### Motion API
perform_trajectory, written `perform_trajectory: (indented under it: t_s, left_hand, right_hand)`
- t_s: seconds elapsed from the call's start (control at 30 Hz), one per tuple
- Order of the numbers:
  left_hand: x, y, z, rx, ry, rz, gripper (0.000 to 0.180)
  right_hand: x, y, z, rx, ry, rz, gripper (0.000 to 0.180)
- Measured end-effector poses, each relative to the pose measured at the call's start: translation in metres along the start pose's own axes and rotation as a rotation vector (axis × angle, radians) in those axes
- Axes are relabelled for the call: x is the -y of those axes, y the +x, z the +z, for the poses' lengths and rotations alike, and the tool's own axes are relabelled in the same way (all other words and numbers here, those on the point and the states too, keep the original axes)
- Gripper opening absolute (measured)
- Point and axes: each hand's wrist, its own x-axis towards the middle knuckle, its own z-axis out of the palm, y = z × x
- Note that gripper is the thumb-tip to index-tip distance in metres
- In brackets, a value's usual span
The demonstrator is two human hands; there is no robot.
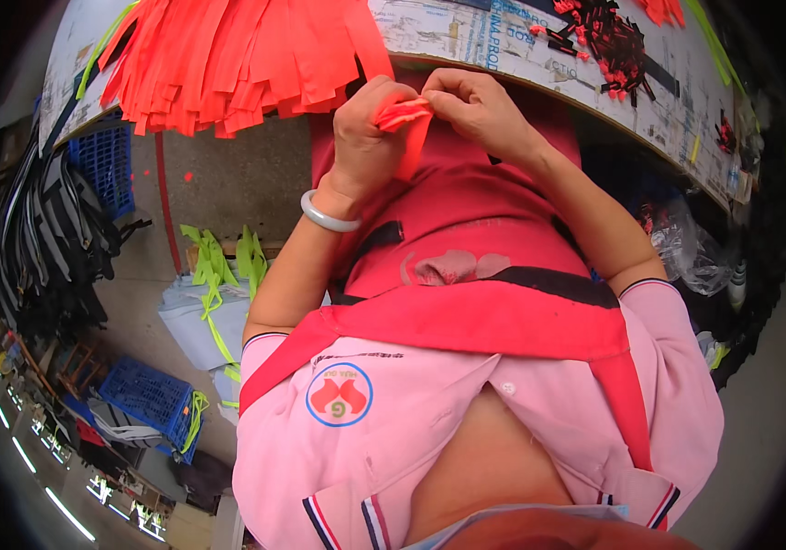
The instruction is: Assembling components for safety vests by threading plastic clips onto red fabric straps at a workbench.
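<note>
My left hand (367,126) is closed round a folded strip of orange-red fabric (416,147), whose loose end hangs down below the fist. At the strip's upper end, the thumb and forefinger of my right hand (477,108) pinch the fabric's edge. Both hands meet just off the table's near edge, in front of my red apron (475,220). A thick spread of orange-red fabric strips (237,60) lies to the left on the table, its cut ends hanging over the edge. One strip from that spread runs down close to my left hand.
The worktable (539,46) has a worn, printed surface. A heap of small black and red pieces (608,41) lies on its right part. Dark straps (49,229) hang at the left by a blue crate (104,165). Yellow-green strips (214,261) lie on pale sheets below.
</note>
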Motion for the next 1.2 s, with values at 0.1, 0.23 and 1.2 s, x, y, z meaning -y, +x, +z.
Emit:
perform_trajectory:
  t_s: [0.1, 0.23, 1.2]
  left_hand:
    - [-0.016, 0.002, 0.004, -0.013, 0.01, 0.112, 0.011]
    - [-0.013, 0.004, 0.011, -0.059, -0.422, -0.205, 0.005]
    - [0.006, -0.004, 0.005, -0.062, -0.797, -0.62, 0.017]
  right_hand:
    - [-0.013, -0.001, 0.006, 0.008, 0.057, 0.102, 0.018]
    - [-0.013, -0.009, 0.009, 0.16, 0.606, 0.362, 0.022]
    - [-0.015, -0.022, 0.001, -0.045, 0.36, 0.165, 0.026]
